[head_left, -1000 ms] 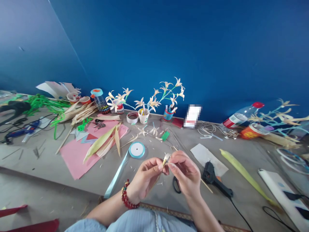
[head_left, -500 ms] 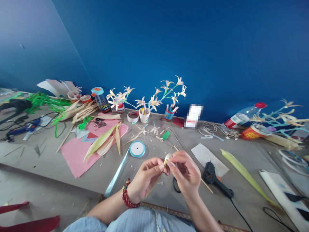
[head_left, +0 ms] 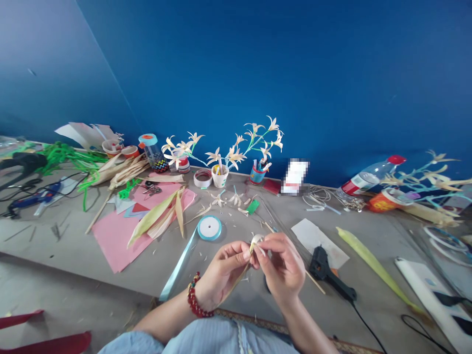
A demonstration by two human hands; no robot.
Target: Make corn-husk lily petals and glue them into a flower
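Between my two hands, above the grey table, is a small pale flower (head_left: pixel 257 240) that looks made of corn husk. My left hand (head_left: pixel 230 268) pinches it at its base, and a thin husk strip trails down below those fingers. With thumb and fingertips my right hand (head_left: pixel 283 265) grips a petal on its right side. Just beyond my left hand lies a roll of light blue ribbon (head_left: pixel 209 227), its loose end running toward the table's front edge. Finished-looking husk flowers (head_left: pixel 236 157) stand in a white cup (head_left: pixel 220 178) at the back.
To the right lie a black glue gun (head_left: pixel 328 275) with its cord, a white paper (head_left: pixel 319 241), a green husk (head_left: pixel 376 268) and a power strip (head_left: pixel 427 295). Husks (head_left: pixel 157 216) rest on pink paper (head_left: pixel 114 241) at left. A plastic bottle (head_left: pixel 372 177) leans near the wall.
My right hand has shifted slightly left and turned a little. More of the flower's pale petals now shows between the fingers. The left hand keeps its pinch.
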